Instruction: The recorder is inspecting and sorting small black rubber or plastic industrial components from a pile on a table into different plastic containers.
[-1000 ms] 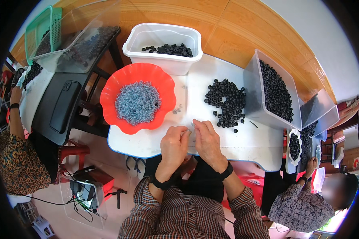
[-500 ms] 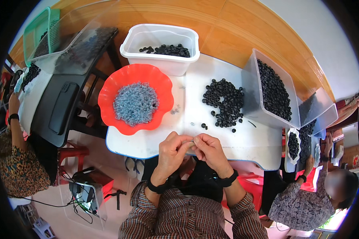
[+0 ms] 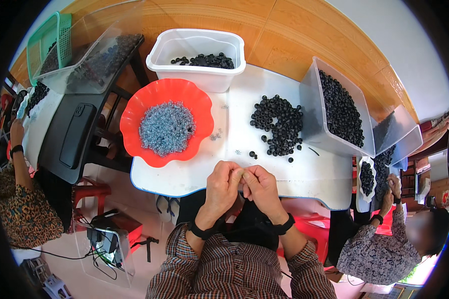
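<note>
My left hand [image 3: 223, 185] and my right hand [image 3: 261, 188] meet at the front edge of the white table [image 3: 184, 185]. Thumbs and fingers of both are pinched together, tip against tip; whatever they hold is hidden between them. Beyond my left hand stands a red wavy-rimmed bowl [image 3: 129, 117] with many small clear bluish pieces [image 3: 165, 128] in it. Ahead of my right hand lies a loose pile of small round black parts [image 3: 284, 124]. A couple of black parts [image 3: 253, 154] sit apart from the pile, close to my fingers.
A white tub [image 3: 194, 77] with black parts stands at the back. To the right, a clear bin [image 3: 314, 114] is heaped with them. Co-workers sit on both sides: one person's arm [image 3: 19, 164] at left, another's patterned sleeve [image 3: 364, 244] at right. A black phone [image 3: 78, 134] lies on the left table.
Both hands stay together; my left hand has shifted slightly right and its fingers have closed in more. The small item glimpsed between my fingertips is now covered. The co-worker at right has moved a hand.
</note>
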The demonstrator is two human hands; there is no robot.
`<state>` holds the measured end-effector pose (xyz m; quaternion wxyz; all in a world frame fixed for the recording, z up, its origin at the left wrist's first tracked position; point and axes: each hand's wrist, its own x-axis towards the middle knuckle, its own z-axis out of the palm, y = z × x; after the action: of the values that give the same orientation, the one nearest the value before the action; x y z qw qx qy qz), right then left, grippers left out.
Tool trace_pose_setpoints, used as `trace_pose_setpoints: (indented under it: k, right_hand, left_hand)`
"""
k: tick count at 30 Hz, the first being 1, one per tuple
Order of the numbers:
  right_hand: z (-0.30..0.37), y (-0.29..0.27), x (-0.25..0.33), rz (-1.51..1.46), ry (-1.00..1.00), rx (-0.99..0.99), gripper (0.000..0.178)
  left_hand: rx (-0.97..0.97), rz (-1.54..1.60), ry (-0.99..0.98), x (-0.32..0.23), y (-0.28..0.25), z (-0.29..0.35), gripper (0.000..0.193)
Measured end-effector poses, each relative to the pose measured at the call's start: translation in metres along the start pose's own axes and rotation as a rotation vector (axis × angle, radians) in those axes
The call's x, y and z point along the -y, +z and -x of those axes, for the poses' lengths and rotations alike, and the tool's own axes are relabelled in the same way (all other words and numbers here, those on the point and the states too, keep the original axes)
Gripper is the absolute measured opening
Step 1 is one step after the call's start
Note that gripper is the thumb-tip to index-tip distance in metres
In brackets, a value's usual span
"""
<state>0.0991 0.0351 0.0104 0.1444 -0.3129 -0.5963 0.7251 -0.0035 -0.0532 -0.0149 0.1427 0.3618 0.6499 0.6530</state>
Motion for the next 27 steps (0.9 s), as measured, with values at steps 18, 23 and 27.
trace_pose_setpoints:
  k: [18,23,27]
  right_hand:
    - [-0.018,-0.005,-0.007,0.452,-0.343,-0.222,0.012]
    - [-0.024,0.001,-0.008,0.657,-0.452,-0.308,0.018]
    - [-0.017,0.009,-0.005,0.739,-0.59,-0.407,0.014]
  left_hand:
    - [-0.064,-0.106,-0.188,0.009,-0.007,-0.015,0.021]
    - [0.024,0.197,-0.453,0.001,-0.016,-0.016,0.02]
    - [0.01,0.227,-0.446,0.0,-0.017,-0.012,0.02]
